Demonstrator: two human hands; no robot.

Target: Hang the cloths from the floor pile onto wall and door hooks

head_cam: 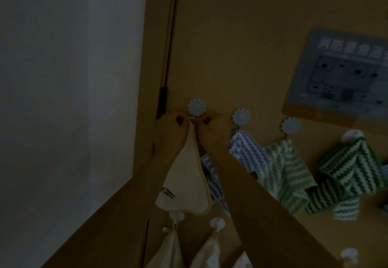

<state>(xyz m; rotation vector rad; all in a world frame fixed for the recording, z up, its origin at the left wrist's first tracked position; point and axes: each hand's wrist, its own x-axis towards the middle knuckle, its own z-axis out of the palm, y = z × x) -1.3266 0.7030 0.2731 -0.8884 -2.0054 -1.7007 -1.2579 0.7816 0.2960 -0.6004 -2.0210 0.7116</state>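
Note:
A cream cloth [184,183] with a small dark label hangs from its loop, which both hands pinch just below a pale blue flower-shaped hook [196,107] on the brown door [241,37]. My left hand [171,129] grips the loop from the left, my right hand [214,126] from the right. The loop's thread is stretched between my fingertips, right under the hook. Whether it touches the hook I cannot tell.
Two more blue hooks [241,116] [290,125] carry a blue striped cloth [245,150] and a light green one [287,173]. A dark green striped cloth [352,167] hangs further right. White hooks [176,217] below hold cream cloths. A grey notice [344,72] is on the door; a white wall [63,99] at left.

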